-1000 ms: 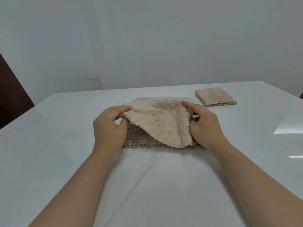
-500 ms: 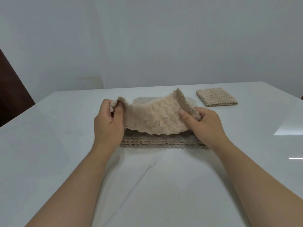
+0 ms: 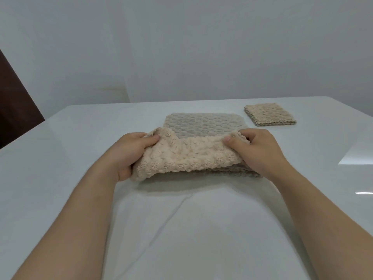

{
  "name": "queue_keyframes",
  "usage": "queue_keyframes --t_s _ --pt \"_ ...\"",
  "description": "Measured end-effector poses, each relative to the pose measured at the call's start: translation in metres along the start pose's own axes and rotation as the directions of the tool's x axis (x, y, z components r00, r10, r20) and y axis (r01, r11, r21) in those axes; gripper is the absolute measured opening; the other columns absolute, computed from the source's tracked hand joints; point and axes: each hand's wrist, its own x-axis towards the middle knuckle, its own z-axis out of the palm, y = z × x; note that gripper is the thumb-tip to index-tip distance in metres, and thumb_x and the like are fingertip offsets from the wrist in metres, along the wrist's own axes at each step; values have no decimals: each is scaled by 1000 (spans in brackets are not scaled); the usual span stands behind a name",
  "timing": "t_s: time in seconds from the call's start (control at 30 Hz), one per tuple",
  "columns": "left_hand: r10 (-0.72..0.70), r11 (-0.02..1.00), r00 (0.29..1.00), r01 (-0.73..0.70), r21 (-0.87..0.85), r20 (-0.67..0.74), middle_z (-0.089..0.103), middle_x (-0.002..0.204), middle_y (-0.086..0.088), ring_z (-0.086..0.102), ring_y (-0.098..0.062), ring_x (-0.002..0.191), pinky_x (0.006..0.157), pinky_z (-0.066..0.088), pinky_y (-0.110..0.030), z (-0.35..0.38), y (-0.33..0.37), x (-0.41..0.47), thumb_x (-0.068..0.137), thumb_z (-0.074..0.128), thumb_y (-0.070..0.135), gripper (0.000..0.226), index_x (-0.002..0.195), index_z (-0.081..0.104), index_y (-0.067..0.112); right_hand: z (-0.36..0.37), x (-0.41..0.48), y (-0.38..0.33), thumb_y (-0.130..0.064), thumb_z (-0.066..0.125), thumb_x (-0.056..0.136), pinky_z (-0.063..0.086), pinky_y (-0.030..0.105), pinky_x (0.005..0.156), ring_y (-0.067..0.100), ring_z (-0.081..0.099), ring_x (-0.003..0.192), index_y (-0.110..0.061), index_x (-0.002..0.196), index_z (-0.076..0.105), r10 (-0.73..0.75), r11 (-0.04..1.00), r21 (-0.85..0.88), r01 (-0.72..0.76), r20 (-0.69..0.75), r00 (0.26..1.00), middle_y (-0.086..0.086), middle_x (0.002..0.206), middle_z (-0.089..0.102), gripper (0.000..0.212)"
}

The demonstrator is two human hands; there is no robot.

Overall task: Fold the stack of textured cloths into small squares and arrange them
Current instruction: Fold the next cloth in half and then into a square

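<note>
A beige textured cloth (image 3: 185, 156) lies doubled over on the near half of a stack of flat grey-beige cloths (image 3: 203, 124) in the middle of the white table (image 3: 80, 199). My left hand (image 3: 131, 152) pinches the cloth's left corners between thumb and fingers. My right hand (image 3: 256, 150) pinches its right corners the same way. The cloth's near fold hangs slightly over the stack's front left edge. Far to the right lies a small folded square of cloth (image 3: 269, 114).
The white table has a glossy top with light reflections at the right (image 3: 357, 156). A pale wall stands behind it, and a dark brown panel (image 3: 14, 110) shows at the left edge.
The cloth was held up above the stack with its edge raised; both hands have brought it down toward me, so it now lies folded on the stack's near half.
</note>
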Motion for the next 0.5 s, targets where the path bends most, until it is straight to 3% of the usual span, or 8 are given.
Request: queue_keyframes --t_s 0.07,0.13,0.23,0.27,0.37,0.5 --pt "43 993 996 -34 117 -74 77 86 -8 72 -21 72 59 51 -26 -2 -2 2 97 65 27 18 99 72 10 -1 -4 1 -45 68 86 31 30 53 14 39 48 -11 58 45 33 992 -121 -29 31 999 -10 46 38 50" --pt "168 932 970 -98 350 -176 71 77 -1 61 -17 64 53 43 -24 -3 -6 5 93 69 28 16 89 72 13 1 -5 3 -54 65 83 35 32 56 16 45 55 -11 59 45 43 978 -204 -35 37 998 -11 53 45 53" --pt "257 890 944 -149 431 -204 64 71 1 55 -17 65 64 44 -30 -4 -13 10 84 73 21 10 78 70 14 5 -1 6 -67 57 86 46 36 68 13 58 76 -11 59 57 35 973 -229 -33 6 999 -4 83 55 63" --pt "261 889 943 -152 433 -205 62 68 3 53 -16 65 65 44 -30 -4 -15 11 82 73 18 8 76 69 15 5 -1 5 -69 55 88 47 37 68 13 57 73 -10 56 53 21 974 -225 -20 1 1000 0 80 55 67" --pt "244 866 952 -127 483 -187 61 68 4 53 -17 67 65 43 -31 -4 -18 14 80 69 17 7 74 66 18 8 -3 5 -56 60 92 37 34 57 14 42 52 -9 58 40 -37 988 -149 41 27 999 0 56 41 61" --pt "175 836 977 -85 542 -118 58 72 -2 51 -22 66 62 39 -32 -2 -25 20 86 60 23 15 74 54 16 15 -2 8 -30 68 91 34 34 63 17 45 67 -11 65 48 -124 978 -168 122 -5 992 -4 64 47 38"
